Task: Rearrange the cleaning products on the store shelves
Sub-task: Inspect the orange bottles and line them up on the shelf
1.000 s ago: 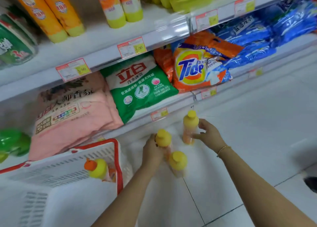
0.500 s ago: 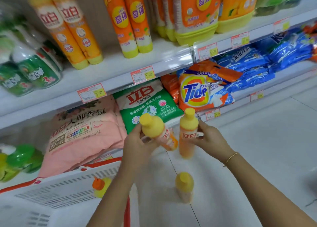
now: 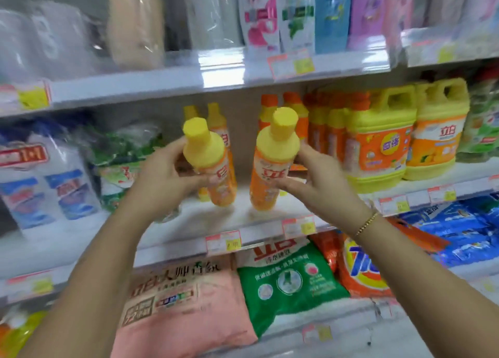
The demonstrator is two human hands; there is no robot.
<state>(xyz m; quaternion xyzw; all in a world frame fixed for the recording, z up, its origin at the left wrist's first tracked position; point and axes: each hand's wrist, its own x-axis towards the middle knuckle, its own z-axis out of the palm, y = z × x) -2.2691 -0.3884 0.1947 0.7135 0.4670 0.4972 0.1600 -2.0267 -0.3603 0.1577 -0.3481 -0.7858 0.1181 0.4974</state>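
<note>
- Fingers [image 3: 205, 180] of the left hand [image 3: 164, 179] curl round one orange dish-soap bottle [image 3: 216, 168]. The right hand [image 3: 321, 184] clamps a second bottle [image 3: 270, 174] the same way, thumb in front. Both are tilted at the front of the middle shelf [image 3: 243, 217], beside the yellow jugs [image 3: 378, 147]. Whether they touch it, I cannot tell.
- How will they handle?
- Stiff plastic, likely full, so fairly heavy. The glossy labels look slippery. A mid-body grip seems safest, because a yellow cap [image 3: 283, 122] could twist loose.
</note>
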